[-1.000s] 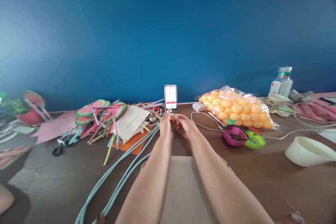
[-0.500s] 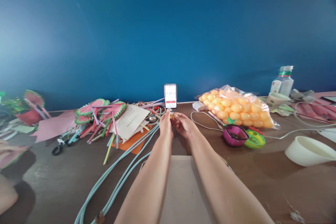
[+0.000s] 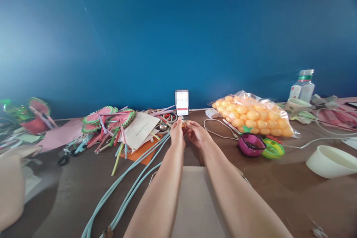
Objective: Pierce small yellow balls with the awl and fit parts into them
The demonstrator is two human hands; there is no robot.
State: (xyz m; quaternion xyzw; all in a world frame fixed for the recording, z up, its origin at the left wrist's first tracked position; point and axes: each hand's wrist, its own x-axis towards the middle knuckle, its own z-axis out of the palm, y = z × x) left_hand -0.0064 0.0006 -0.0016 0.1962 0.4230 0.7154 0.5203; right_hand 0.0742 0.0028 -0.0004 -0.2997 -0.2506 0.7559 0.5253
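My left hand [image 3: 176, 133] and my right hand [image 3: 196, 134] meet at the middle of the table. Between their fingertips is a small shiny gold-and-silver object [image 3: 183, 122], too small to name. The left fingers are closed on one side of it, and the right thumb and fingers pinch it from the other. Just beyond stands a phone [image 3: 182, 104] with a lit white screen, leaning near the blue partition. Left of my left hand lie coiled cables and a round metal piece [image 3: 163, 126].
Pale blue tubes [image 3: 125, 171] run along my left forearm. Watermelon-patterned paper fans [image 3: 121, 118] and papers [image 3: 139, 128] lie to the left. On the right are a bag of orange balls [image 3: 253, 115], a purple pouch [image 3: 251, 145] and a white bowl [image 3: 331, 161]. Another person's arm [image 3: 11, 189] reaches in at far left.
The view has shifted slightly, so things sit a little further right. At far left the other person's arm has moved further in. Both my hands keep their hold on the small object.
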